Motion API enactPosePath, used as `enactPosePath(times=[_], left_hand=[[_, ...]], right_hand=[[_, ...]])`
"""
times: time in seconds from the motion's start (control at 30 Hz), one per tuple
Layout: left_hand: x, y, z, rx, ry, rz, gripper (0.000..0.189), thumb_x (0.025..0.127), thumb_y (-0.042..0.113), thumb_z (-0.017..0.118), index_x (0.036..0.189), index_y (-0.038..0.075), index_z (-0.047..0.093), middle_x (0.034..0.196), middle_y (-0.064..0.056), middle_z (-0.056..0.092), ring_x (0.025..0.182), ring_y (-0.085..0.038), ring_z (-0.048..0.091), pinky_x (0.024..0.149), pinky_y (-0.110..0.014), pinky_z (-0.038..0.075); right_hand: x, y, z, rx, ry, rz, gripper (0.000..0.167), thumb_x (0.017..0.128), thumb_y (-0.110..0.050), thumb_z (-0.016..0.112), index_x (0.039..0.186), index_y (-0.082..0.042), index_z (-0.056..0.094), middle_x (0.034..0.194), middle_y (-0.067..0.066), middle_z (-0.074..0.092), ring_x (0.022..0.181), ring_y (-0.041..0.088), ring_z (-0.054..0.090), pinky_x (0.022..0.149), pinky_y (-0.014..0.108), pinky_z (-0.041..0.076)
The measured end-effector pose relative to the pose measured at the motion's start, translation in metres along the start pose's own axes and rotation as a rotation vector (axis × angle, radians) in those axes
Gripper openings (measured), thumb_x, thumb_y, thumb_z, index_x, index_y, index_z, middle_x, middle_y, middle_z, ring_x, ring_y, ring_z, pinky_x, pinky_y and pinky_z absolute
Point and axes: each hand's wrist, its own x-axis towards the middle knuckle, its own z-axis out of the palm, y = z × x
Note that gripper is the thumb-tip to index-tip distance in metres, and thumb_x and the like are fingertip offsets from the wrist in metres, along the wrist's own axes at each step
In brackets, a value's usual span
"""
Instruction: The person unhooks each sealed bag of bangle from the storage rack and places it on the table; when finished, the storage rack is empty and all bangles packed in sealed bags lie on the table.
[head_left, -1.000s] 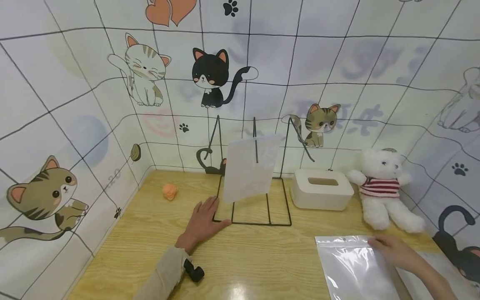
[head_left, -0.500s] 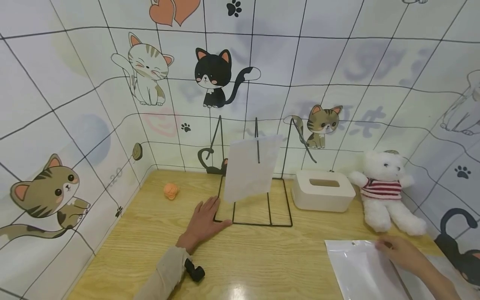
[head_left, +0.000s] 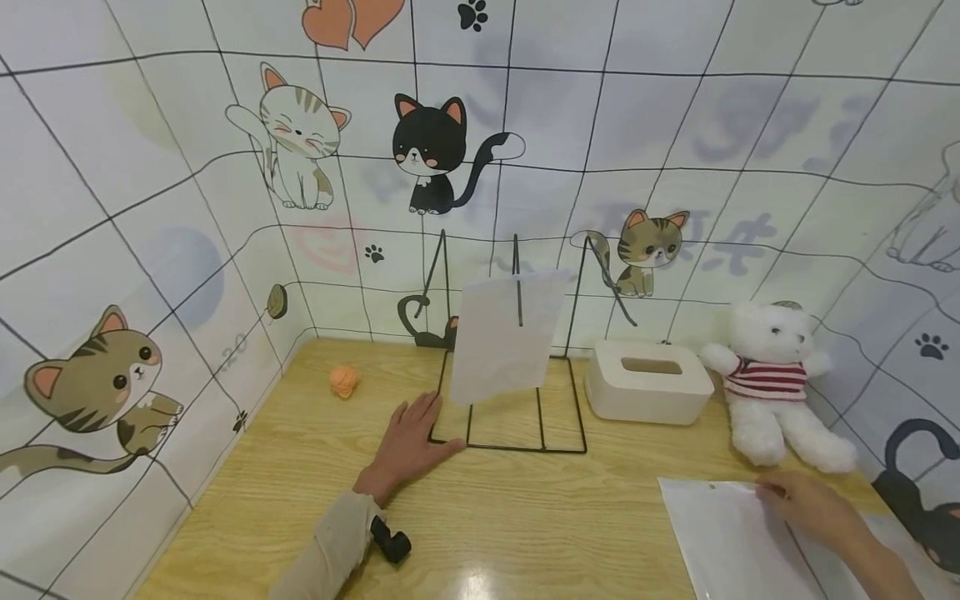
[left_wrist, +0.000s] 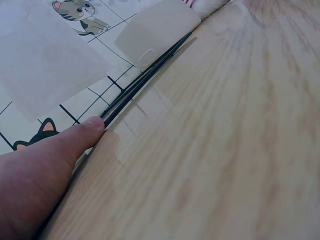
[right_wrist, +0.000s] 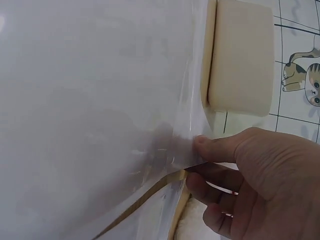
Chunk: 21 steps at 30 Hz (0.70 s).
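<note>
My left hand [head_left: 408, 448] rests on the table at the front left corner of a black wire rack [head_left: 525, 449]. Its fingers are spread, and in the left wrist view the thumb [left_wrist: 92, 124] lies against the rack's base wire. From the rack's middle arm hangs a white, translucent flat bag [head_left: 506, 342]. At the right, my right hand [head_left: 813, 510] pinches the top corner of a clear plastic zip bag [head_left: 731, 533] between thumb and fingers. The right wrist view shows this bag [right_wrist: 100, 100] large and shiny, raised at the pinched edge.
A second plastic bag [head_left: 903, 542] lies on the table beyond the right hand. Behind stand a white tissue box [head_left: 648, 396] and a white teddy bear [head_left: 765, 379] in a striped shirt. A small orange object [head_left: 344, 381] sits left of the rack. Cat-print walls enclose the table.
My right hand has drawn the pinched zip bag a little to the right and down in the head view. The left hand stays on the rack's corner.
</note>
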Motion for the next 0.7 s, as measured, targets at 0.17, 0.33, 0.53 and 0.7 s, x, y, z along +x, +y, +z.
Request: enactPosePath(times=[0.17, 0.33, 0.53, 0.7], left_hand=[[-0.0006, 0.0028, -0.0023, -0.007, -0.004, -0.003, 0.096, 0.090, 0.069, 0.055, 0.159, 0.008, 0.026, 0.165, -0.009, 0.026, 0.154, -0.028, 0.021, 0.125, -0.054, 0.012], [-0.0017, 0.0043, -0.0038, -0.001, -0.008, -0.012, 0.095, 0.090, 0.068, 0.055, 0.159, 0.009, 0.026, 0.165, -0.009, 0.026, 0.154, -0.028, 0.021, 0.125, -0.054, 0.012], [-0.0019, 0.0048, -0.0039, -0.006, 0.002, -0.007, 0.094, 0.090, 0.068, 0.056, 0.158, 0.008, 0.028, 0.165, -0.009, 0.027, 0.154, -0.029, 0.022, 0.125, -0.055, 0.012], [-0.0017, 0.0043, -0.0041, -0.001, -0.005, -0.009, 0.095, 0.090, 0.069, 0.055, 0.159, 0.008, 0.027, 0.165, -0.008, 0.026, 0.154, -0.028, 0.021, 0.125, -0.054, 0.012]], right_hand=[[-0.0014, -0.0026, 0.0028, -0.027, -0.015, 0.047, 0.013, 0.095, -0.013, 0.062, 0.097, -0.003, 0.070, 0.079, 0.000, 0.058, 0.069, 0.015, 0.047, 0.058, 0.032, 0.041], [-0.0013, -0.0069, 0.0023, -0.035, -0.040, 0.091, 0.019, 0.095, -0.015, 0.062, 0.101, 0.002, 0.068, 0.080, 0.001, 0.057, 0.070, 0.016, 0.049, 0.058, 0.033, 0.043], [-0.0007, -0.0074, 0.0020, -0.042, -0.050, 0.099, 0.024, 0.093, -0.013, 0.064, 0.106, 0.007, 0.068, 0.086, 0.006, 0.064, 0.074, 0.017, 0.054, 0.064, 0.041, 0.052], [0.0014, -0.0033, 0.0049, -0.048, -0.043, 0.087, 0.023, 0.090, -0.012, 0.067, 0.104, 0.006, 0.069, 0.090, 0.010, 0.068, 0.077, 0.019, 0.059, 0.070, 0.048, 0.054]])
